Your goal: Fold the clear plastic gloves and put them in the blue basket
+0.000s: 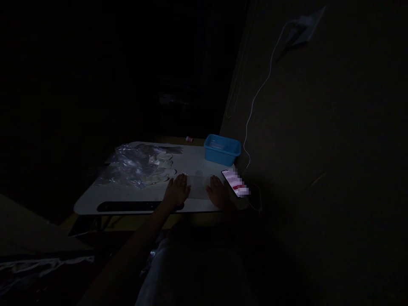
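In the head view, the room is very dark. The left hand [177,192] and the right hand [218,193] lie flat, palms down, with their fingers pointing away from the body. A thin, see-through sheet [198,187] lies flat on the white table [192,160] between the two hands, and they touch its sides. It seems to stretch from hand to hand, but the hands hide its ends, so I cannot tell which way is longer. Just right of the right hand is a lit phone [233,182], set on a slant. Its screen is blurred, so its words cannot be read. Past the right hand is a blue box [221,157]. Past the left hand, and to its left, is shiny plastic [130,163] with white things [163,165] beside it. A black strip [127,206] runs left from under the left wrist. Far past both hands is a little pink and white cup [189,139].
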Demonstrator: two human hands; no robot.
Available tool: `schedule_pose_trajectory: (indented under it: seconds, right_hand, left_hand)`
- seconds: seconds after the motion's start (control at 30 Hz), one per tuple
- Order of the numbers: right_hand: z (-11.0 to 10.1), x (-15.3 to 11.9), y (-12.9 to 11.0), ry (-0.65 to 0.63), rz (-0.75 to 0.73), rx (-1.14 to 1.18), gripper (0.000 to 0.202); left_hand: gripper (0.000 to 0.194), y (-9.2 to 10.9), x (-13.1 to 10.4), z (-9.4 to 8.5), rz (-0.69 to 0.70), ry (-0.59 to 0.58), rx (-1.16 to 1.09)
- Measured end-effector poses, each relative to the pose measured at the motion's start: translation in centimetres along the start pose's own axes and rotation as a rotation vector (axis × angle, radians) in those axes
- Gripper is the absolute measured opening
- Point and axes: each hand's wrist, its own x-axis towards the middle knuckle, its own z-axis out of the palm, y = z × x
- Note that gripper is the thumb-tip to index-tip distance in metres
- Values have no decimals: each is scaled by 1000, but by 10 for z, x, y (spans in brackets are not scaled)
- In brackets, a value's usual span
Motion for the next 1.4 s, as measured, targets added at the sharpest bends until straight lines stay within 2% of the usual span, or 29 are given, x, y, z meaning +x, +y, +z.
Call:
schedule_pose_trajectory:
  seconds: [0.3, 0.47, 0.63, 0.73, 0.87, 0.97, 1.03, 1.17, 1.3, 1.4]
  right_hand:
    - [2, -2, 4, 11, 9, -19, 50]
    - [0, -2, 3, -16, 16, 5, 52]
    - [-5, -2, 0, -23, 25, 3, 52]
    - [-6, -2, -1, -25, 32, 16, 53]
    - [-9, -2, -2, -31, 38, 23, 52]
    - [-12, -3, -2, -48, 28, 22, 49]
    - [-13, -3, -3, -53, 18, 17, 48]
    - [-11, -4, -3, -25, 27, 6, 50]
    - [-6, -3, -1, 8, 25, 10, 51]
    - [-2, -3, 1, 21, 24, 8, 51]
  left_hand:
    - [49, -3, -1, 2, 27, 65, -27]
    - [41, -11, 2, 5, 35, 176, -97]
    - [40, -14, 3, -2, -60, 204, -170]
    - [42, 3, 7, -8, 2, 166, -89]
    - [43, 44, 22, -6, 206, 82, -94]
    - [42, 66, 32, 2, 245, -20, -128]
    - [42, 71, 33, 7, 219, -45, -129]
    - [46, 60, 24, 11, 130, -27, -58]
    - [51, 39, 16, 8, 74, -5, -1]
    - [54, 19, 15, 4, 14, -33, 24]
